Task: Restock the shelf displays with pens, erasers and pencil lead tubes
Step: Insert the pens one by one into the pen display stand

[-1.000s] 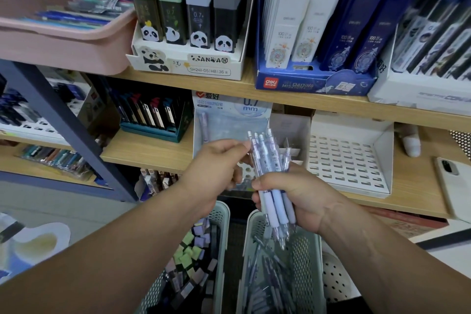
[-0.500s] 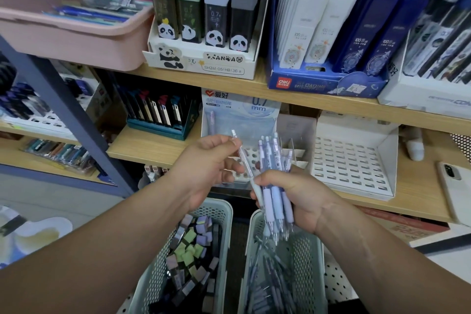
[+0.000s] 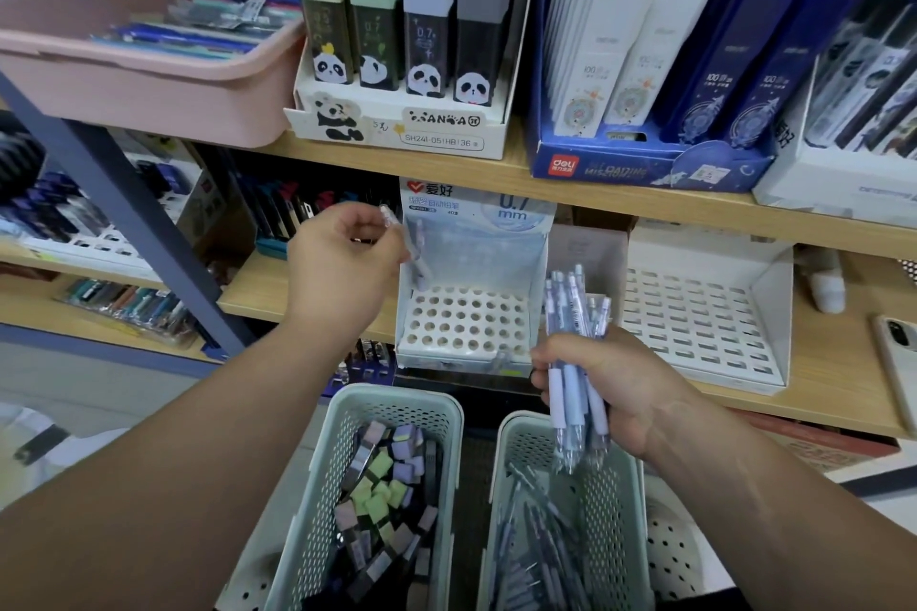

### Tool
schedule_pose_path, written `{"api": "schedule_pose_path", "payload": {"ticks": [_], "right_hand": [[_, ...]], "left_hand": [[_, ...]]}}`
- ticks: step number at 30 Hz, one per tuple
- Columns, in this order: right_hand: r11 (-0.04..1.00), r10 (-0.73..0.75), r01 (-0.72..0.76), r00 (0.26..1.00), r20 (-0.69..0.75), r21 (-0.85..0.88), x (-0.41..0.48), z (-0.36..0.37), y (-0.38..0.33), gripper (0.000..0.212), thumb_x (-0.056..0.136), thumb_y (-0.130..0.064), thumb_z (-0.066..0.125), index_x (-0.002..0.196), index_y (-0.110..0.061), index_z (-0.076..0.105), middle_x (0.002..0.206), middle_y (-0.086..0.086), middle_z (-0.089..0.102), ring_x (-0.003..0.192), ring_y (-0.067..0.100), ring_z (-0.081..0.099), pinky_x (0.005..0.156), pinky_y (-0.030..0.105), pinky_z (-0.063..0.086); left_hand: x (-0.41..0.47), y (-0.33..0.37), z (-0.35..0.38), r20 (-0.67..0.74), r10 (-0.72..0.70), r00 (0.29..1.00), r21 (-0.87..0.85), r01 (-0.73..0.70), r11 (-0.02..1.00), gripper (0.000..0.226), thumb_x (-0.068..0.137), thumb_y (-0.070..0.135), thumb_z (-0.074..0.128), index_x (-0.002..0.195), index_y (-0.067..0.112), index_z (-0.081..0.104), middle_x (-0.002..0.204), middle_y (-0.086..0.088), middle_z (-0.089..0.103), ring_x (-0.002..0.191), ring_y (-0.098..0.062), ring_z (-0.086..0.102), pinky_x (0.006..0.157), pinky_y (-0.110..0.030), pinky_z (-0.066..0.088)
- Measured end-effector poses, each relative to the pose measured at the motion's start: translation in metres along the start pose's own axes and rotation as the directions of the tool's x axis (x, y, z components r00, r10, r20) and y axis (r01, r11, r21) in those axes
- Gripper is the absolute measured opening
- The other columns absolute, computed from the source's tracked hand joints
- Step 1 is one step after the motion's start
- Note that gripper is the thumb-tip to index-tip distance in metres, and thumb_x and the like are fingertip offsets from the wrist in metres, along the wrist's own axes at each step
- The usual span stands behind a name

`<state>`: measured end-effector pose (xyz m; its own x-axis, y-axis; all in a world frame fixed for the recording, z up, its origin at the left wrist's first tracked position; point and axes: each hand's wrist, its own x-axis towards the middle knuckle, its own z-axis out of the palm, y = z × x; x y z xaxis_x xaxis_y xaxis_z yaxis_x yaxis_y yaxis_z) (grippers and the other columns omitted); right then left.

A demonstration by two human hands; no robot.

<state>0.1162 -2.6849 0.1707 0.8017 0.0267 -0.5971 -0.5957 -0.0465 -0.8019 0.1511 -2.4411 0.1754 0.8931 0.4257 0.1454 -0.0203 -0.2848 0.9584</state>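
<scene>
Left hand [image 3: 342, 265] pinches a pen [image 3: 416, 261] beside the holed display box [image 3: 466, 319]; right hand [image 3: 615, 394] grips a pen bundle [image 3: 575, 308] above the pen-filled basket [image 3: 613, 511].

The pen [image 3: 412, 253] in the left grip [image 3: 342, 263] is motion-blurred. The right grip [image 3: 615, 392] partly covers the bundled pens [image 3: 570, 303]. The phone [image 3: 893, 357] is cut by the right edge; the eraser basket [image 3: 397, 399] and pen basket [image 3: 511, 442] by the bottom.

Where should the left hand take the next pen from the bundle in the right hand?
Likely by its clip end, from above and the left: the pens stand upright, tops fanned clear above the right hand, which wraps their grips.
</scene>
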Motion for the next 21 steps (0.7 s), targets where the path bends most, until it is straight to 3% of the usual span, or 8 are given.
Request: {"api": "schedule_pose_path", "payload": {"ticks": [5,9,12,16,18,21], "right_hand": [[1.0,-0.012,0.012,1.0,0.007,0.0,0.001,-0.003,0.003,0.02,0.079,-0.002,0.077,0.096,-0.005,0.068,0.077,0.013,0.072,0.072,0.023,0.072,0.075,0.042,0.06],[1.0,-0.016,0.016,1.0,0.024,-0.008,0.0,-0.006,0.001,0.02,0.077,-0.003,0.078,0.095,-0.005,0.068,0.077,0.013,0.073,0.073,0.025,0.071,0.083,0.051,0.059],[1.0,-0.012,0.012,0.999,0.03,-0.011,0.0,-0.009,-0.001,0.02,0.077,-0.003,0.077,0.095,-0.006,0.069,0.078,0.015,0.073,0.075,0.027,0.069,0.086,0.055,0.057],[1.0,-0.014,0.014,0.999,0.044,0.008,0.0,-0.012,-0.005,0.022,0.076,-0.004,0.078,0.096,-0.006,0.069,0.079,0.014,0.072,0.073,0.025,0.07,0.083,0.051,0.058],[1.0,-0.022,0.021,0.998,0.056,0.022,-0.001,-0.011,-0.006,0.018,0.078,-0.003,0.077,0.094,-0.005,0.069,0.078,0.013,0.071,0.072,0.022,0.07,0.082,0.046,0.059],[0.999,-0.014,0.01,0.997,0.081,0.046,-0.005,-0.008,-0.007,0.014,0.08,-0.001,0.075,0.092,-0.004,0.068,0.074,0.012,0.07,0.069,0.022,0.069,0.08,0.042,0.059]], "left_hand": [[0.001,-0.007,0.014,0.061,0.065,0.996,0.128,-0.073,0.989,0.004,0.087,0.017,0.073,0.087,0.02,0.072,0.077,0.002,0.073,0.074,-0.016,0.072,0.074,-0.041,0.061],[0.0,-0.007,0.02,0.073,0.134,0.988,0.249,-0.148,0.957,0.007,0.086,0.012,0.074,0.084,0.018,0.072,0.074,0.009,0.069,0.065,0.0,0.064,0.068,-0.021,0.056],[0.003,-0.008,0.022,0.083,0.152,0.985,0.336,-0.171,0.926,0.001,0.085,0.013,0.075,0.085,0.013,0.076,0.076,0.01,0.069,0.07,0.001,0.063,0.069,-0.02,0.053],[0.007,-0.007,0.025,0.11,0.143,0.984,0.375,-0.174,0.91,0.003,0.085,0.015,0.076,0.087,0.014,0.077,0.068,0.016,0.061,0.058,0.007,0.055,0.057,-0.005,0.037],[0.008,-0.005,0.028,0.112,0.144,0.983,0.387,-0.177,0.905,0.004,0.087,0.016,0.075,0.088,0.012,0.078,0.061,0.017,0.055,0.048,0.004,0.05,0.05,-0.004,0.031],[0.011,-0.005,0.033,0.107,0.133,0.985,0.409,-0.165,0.898,0.01,0.088,0.017,0.075,0.093,0.01,0.079,0.061,0.019,0.055,0.05,-0.001,0.05,0.047,-0.003,0.033]]}}
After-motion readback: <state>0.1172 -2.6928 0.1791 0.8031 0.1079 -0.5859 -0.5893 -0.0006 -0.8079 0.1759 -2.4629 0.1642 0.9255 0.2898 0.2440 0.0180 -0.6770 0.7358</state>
